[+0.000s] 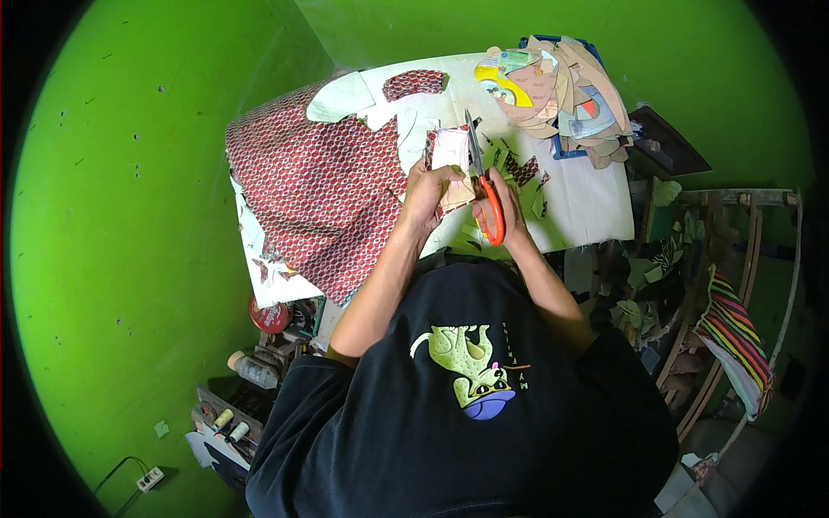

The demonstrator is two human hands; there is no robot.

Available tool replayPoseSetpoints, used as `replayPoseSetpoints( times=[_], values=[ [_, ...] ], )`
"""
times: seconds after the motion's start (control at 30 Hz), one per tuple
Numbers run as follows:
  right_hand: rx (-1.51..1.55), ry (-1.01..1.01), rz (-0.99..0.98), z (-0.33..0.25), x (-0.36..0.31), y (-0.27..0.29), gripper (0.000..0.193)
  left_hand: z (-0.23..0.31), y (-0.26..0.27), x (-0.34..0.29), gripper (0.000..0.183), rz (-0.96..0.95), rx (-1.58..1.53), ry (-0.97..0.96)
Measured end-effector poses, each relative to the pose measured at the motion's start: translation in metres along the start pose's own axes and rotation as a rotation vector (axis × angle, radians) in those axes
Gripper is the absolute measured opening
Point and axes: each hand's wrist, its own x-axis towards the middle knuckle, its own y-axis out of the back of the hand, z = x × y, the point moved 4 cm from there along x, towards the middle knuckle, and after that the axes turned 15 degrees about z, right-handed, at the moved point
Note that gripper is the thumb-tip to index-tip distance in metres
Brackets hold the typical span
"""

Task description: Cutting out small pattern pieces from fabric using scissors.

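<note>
My left hand pinches a small piece of red and white patterned fabric with a pale paper pattern lying on top of it. The thumb rests across the paper. My right hand grips scissors with orange handles. Their grey blades point away from me along the right edge of the held piece; whether they are cutting into it I cannot tell. A large sheet of the same patterned fabric spreads over the left of the table, close to my left forearm. Fabric scraps lie scattered beyond my right hand.
The white-covered table stands against green walls. A blue crate heaped with card patterns occupies its far right. At the far side lies a cut patterned strip. Thread spools stand low on the left, a wooden rack on the right.
</note>
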Motion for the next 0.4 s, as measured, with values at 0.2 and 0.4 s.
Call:
replayPoseSetpoints(
  times=[0.2,0.4],
  values=[
    [0.312,0.147,0.057,0.025,0.008,0.007,0.045,0.018,-0.001,-0.007,0.026,0.023,0.072,-0.002],
    [0.447,0.139,-0.029,0.003,0.005,0.017,0.072,0.038,0.022,0.006,0.033,-0.337,0.509,-0.167]
  ],
)
